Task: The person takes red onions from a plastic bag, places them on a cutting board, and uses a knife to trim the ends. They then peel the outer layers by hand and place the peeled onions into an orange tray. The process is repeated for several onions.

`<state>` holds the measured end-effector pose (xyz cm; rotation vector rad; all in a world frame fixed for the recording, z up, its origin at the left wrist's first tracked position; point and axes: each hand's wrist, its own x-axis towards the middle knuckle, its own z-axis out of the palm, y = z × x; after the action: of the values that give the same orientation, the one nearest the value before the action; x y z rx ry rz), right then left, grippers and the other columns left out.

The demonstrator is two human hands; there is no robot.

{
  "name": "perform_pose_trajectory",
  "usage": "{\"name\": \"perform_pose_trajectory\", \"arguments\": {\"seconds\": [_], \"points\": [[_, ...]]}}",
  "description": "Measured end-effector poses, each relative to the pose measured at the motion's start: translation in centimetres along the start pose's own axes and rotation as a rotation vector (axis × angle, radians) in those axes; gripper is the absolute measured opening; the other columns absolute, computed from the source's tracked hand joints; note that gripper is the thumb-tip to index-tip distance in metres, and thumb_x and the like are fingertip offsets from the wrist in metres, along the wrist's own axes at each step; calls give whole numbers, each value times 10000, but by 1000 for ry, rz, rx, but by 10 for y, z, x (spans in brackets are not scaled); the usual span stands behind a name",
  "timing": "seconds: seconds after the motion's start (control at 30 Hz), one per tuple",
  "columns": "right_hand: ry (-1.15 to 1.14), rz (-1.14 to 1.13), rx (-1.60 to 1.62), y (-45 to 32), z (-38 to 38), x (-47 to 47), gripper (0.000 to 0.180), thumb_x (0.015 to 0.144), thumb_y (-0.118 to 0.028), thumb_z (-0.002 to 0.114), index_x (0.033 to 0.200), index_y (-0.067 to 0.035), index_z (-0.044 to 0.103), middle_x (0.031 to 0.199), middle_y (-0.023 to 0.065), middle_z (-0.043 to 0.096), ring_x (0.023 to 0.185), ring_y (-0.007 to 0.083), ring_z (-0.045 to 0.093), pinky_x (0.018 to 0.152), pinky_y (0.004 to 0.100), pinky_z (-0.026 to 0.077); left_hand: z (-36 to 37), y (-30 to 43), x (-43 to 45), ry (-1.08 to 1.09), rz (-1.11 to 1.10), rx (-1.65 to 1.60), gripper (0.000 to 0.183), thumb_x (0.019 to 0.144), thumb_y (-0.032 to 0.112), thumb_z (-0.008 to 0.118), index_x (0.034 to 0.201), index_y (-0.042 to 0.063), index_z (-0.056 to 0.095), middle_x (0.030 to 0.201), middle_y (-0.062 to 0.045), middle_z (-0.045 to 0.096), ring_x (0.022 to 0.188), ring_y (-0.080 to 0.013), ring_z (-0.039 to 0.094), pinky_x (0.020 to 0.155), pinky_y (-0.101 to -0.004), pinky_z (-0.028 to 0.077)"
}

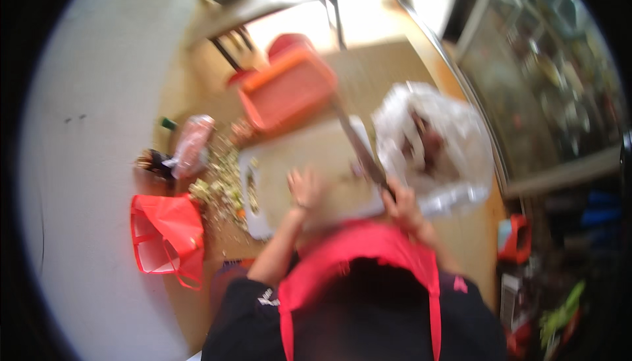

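Note:
A white cutting board (316, 163) lies on the table before me. My left hand (304, 188) is over its left-middle part, fingers apart, with nothing seen in it; blur hides whether it touches the board. My right hand (402, 208), at the board's right edge, is shut on the dark handle of a knife (360, 148), whose blade points up and away across the board's right side. A small purplish piece (356, 167) lies by the blade. Beyond the board is an orange plastic tray (291, 91). Chopped pale vegetable bits (224, 178) lie left of the board.
An open clear plastic bag (434, 148) with dark reddish things stands at right. At left are a red bag (168, 237), a pink plastic package (194, 146) and a dark-wrapped item (158, 163). A red container (289, 44) stands behind the tray. Glass panels (533, 79) border the table's right side.

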<state>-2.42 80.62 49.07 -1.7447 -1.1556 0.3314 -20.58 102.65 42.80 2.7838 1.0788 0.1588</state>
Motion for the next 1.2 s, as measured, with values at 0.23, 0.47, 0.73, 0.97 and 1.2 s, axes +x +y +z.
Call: {"name": "perform_pose_trajectory", "arguments": {"seconds": [0.23,0.47,0.73,0.97,1.2], "points": [[176,444,239,-60,-86,-31,131,979,-158,551,1074,-68,555,610,-7,502,486,63,463,433,243,373,2,101,33,-60,136,-286,574,865,431,615,1357,153,512,1271,-264,467,1194,-414,422,1031,-463,363],[331,658,372,-63,-110,-78,94,987,-165,536,980,-72,520,578,-39,463,424,35,403,361,221,317,51,99,44,-39,111,-673,154,877,186,685,938,64,613,924,-104,556,784,-206,620,622,-334,504],[400,673,566,-45,-124,-97,160,996,-167,498,1140,-99,510,552,-69,381,389,24,337,339,205,252,-66,168,114,248,657,-759,387,728,146,727,1107,108,655,1021,-149,655,1002,-314,611,874,-427,501],[109,782,217,-32,-134,-84,107,948,-131,552,887,-75,485,521,4,464,375,97,462,330,272,360,-33,219,146,25,-184,-360,1318,603,565,831,1532,123,7,1418,-270,312,1304,-435,337,1095,-475,298],[18,797,203,3,-123,-59,114,928,-170,588,941,-78,522,513,33,483,382,137,491,341,320,381,23,189,232,43,-159,-751,209,801,149,634,984,50,621,1025,-223,624,955,-400,619,826,-450,505]]}}
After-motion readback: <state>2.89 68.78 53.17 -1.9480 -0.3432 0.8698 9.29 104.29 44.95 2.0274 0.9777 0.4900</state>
